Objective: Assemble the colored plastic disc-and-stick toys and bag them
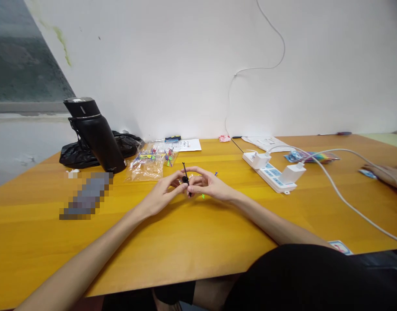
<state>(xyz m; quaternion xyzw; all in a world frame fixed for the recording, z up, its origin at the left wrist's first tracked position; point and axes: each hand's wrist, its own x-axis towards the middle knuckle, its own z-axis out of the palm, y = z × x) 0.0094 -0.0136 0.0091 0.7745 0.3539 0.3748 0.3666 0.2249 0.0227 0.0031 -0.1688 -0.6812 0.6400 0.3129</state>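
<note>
Between my two hands, above the middle of the table, is a small black piece with a thin rod point(184, 167) pointing upward. My left hand point(167, 190) pinches it from the left with thumb and fingers. From the right, my right hand point(206, 183) grips the lower part with its thumb and curled fingers. Fingers cover much of the piece, so its exact kind is unclear. Close by my right hand lie a small green piece point(203, 196) and a small blue piece point(216, 173). Beyond my left hand rests a clear plastic bag point(146, 168) with several colourful small parts.
A black bottle point(97, 138) stands at left before a black plastic bag point(75, 154); a blurred-out flat object point(88, 196) lies nearer. A white power strip point(271, 177) with cables sits right. Screwdrivers and paper point(190, 145) lie along the wall. Another person's hand point(388, 172) rests far right.
</note>
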